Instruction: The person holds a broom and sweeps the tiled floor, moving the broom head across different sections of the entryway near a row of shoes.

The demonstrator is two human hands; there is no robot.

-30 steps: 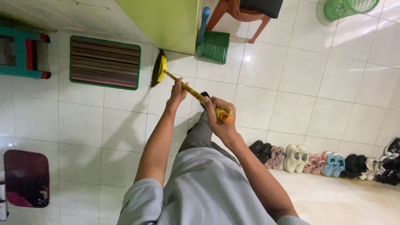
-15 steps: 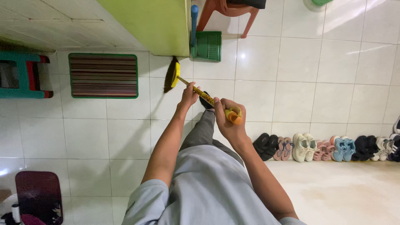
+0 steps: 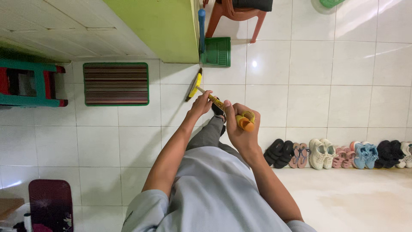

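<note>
Since half a second ago: broom head [image 3: 194,84] has swung closer to the green wall and now shows nearly edge-on, a thin yellow strip with dark bristles; both hands have shifted with it.

Landmark for all places: the broom.

White tiled floor [image 3: 326,94] fills the view below and around the broom. Green wall [image 3: 163,25] stands just beyond the broom head. Striped doormat [image 3: 116,83] with green border lies to the left of the broom head, well apart. Green-and-red stool [image 3: 30,83] lies farther left, beyond the mat. Red plastic chair [image 3: 234,17] stands beyond the broom, past the wall corner. Green dustpan [image 3: 216,51] with blue handle leans at the wall corner, near the broom head. Row of shoes [image 3: 339,154] and sandals lines up to the right of the broom handle end, along the edge of a step.

Broom handle: yellow patterned stick, slanted from the head on the floor up to an orange end cap [image 3: 245,123].

Left hand [image 3: 202,104]: fingers wrapped tight around the lower handle, nearer the head.
Right hand [image 3: 238,126]: fingers wrapped tight around the top of the handle, just under the orange cap.
</note>
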